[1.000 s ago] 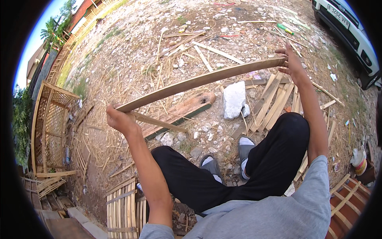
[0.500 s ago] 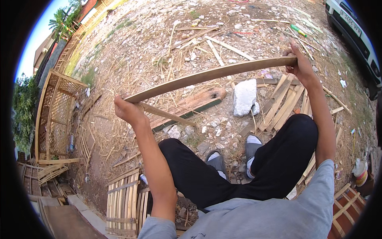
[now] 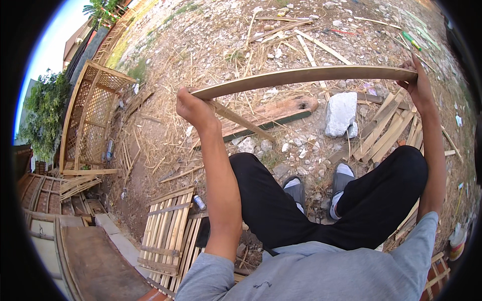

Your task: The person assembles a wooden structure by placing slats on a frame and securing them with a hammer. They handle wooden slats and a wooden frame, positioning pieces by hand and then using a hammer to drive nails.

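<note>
A long thin wooden strip (image 3: 301, 76) spans the space in front of me, held up above the ground. My left hand (image 3: 195, 106) is closed around its left end. At the far end, my right hand (image 3: 417, 86) grips the strip, with a finger pointing up past it. Below the strip, a second narrow wooden stick (image 3: 243, 121) slants down from near my left hand; whether the hand holds it too, I cannot tell. Beneath lies a thick weathered plank (image 3: 271, 114) with a dark green edge, beside a white stone block (image 3: 341, 114).
Several wooden slats (image 3: 384, 128) lie in a pile at the right. Slatted wooden panels (image 3: 163, 231) rest at the lower left, and a lattice frame (image 3: 93, 120) stands at the left. A green tool handle (image 3: 411, 41) lies far right on rubble and straw.
The view has turned left, so the scene appears shifted to the right, and the car at the right is mostly out of sight. Both hands keep hold of the strip.
</note>
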The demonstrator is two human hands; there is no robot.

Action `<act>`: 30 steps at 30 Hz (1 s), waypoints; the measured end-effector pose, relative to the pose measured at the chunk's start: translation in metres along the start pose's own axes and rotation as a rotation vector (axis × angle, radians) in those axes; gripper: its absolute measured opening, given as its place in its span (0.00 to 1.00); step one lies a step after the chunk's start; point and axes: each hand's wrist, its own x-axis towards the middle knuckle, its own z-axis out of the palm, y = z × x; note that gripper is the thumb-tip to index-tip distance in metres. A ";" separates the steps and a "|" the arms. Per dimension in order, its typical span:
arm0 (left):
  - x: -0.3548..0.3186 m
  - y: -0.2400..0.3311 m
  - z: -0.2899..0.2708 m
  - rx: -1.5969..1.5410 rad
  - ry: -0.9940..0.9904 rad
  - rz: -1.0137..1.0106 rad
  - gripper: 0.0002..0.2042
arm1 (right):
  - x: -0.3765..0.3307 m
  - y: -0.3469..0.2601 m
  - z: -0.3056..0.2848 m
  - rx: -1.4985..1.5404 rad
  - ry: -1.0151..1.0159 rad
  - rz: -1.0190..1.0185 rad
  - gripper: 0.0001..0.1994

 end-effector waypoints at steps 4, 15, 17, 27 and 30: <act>0.001 0.002 -0.002 0.007 -0.028 -0.039 0.14 | -0.005 -0.005 0.002 0.037 -0.013 -0.040 0.18; -0.005 0.004 0.000 -0.012 -0.052 -0.052 0.12 | -0.012 -0.009 0.005 -0.003 0.045 -0.055 0.19; -0.005 0.004 0.000 -0.033 -0.087 -0.048 0.12 | -0.011 -0.009 0.005 0.015 0.106 -0.118 0.23; -0.006 0.004 0.004 0.004 -0.108 -0.046 0.12 | -0.002 -0.009 -0.002 0.145 0.087 -0.228 0.17; -0.006 0.002 0.004 -0.005 -0.118 -0.042 0.12 | 0.004 -0.005 -0.010 0.202 0.069 -0.229 0.16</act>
